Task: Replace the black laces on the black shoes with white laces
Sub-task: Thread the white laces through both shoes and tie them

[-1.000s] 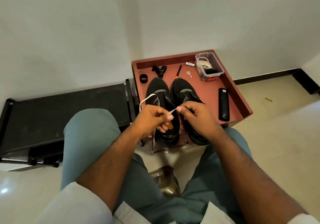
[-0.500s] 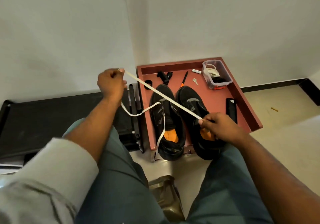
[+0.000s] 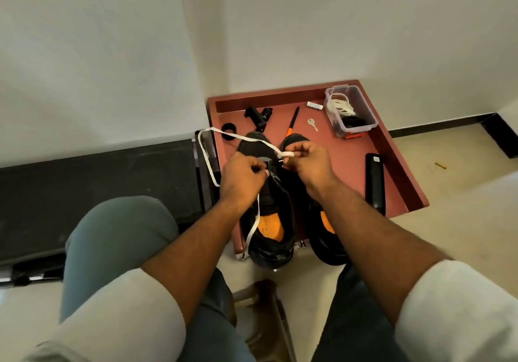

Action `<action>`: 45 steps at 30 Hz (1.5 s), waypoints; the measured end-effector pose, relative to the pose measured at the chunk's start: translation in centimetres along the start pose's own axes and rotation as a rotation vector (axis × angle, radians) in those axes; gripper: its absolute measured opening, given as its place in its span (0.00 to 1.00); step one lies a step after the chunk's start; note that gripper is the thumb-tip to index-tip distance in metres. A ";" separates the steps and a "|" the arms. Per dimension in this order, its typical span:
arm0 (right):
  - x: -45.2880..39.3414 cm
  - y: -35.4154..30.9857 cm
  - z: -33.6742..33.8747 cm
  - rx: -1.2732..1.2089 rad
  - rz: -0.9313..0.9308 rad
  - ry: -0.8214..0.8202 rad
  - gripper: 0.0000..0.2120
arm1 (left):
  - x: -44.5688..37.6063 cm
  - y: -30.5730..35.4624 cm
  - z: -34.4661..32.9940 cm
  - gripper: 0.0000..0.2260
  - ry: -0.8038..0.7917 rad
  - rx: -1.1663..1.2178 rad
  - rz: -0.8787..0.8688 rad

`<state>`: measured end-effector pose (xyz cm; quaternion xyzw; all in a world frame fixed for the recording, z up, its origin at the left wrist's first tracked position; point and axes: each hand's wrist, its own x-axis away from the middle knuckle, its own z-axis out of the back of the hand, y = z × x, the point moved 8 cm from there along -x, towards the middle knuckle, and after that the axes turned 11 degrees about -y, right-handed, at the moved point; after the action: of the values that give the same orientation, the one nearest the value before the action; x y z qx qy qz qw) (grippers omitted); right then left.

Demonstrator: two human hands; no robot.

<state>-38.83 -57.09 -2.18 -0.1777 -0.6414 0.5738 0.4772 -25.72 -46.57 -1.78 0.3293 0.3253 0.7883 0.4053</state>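
Two black shoes with orange insoles stand side by side on a red-brown tray (image 3: 398, 165): the left shoe (image 3: 269, 221) and the right shoe (image 3: 328, 238). A white lace (image 3: 206, 157) loops out to the left over the tray's edge, and one end hangs down beside the left shoe. My left hand (image 3: 242, 179) pinches the lace above the left shoe. My right hand (image 3: 309, 162) pinches the lace's folded end just to the right of it. The two hands are close together above the shoes' front halves.
On the tray lie a clear plastic box (image 3: 350, 115) holding laces, a key (image 3: 312, 123), an orange-handled tool (image 3: 293, 122), a black ring (image 3: 229, 129), a black clip (image 3: 259, 115), a small white tube (image 3: 314, 106) and a black remote (image 3: 375, 182). A black bench (image 3: 98, 193) stands left.
My left hand, which held the lace stretched far out to the upper left, has come back in beside my right hand. The lace now hangs in a slack loop at the left.
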 end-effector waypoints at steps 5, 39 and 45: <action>-1.3 0.6 0.0 0.139 0.015 0.077 0.15 | -1.9 -1.4 -0.9 0.04 0.008 0.009 0.082; 7.6 1.5 -1.4 0.479 0.167 -0.101 0.15 | -4.3 -0.3 -2.0 0.05 -0.140 -0.294 -0.046; 8.3 2.8 -1.1 0.608 0.156 0.001 0.19 | -0.6 1.6 -1.5 0.07 -0.311 -0.361 -0.014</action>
<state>-42.86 -49.27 -1.42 -0.0757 -0.4246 0.7742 0.4633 -27.32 -48.20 -1.52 0.3667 0.1152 0.7708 0.5081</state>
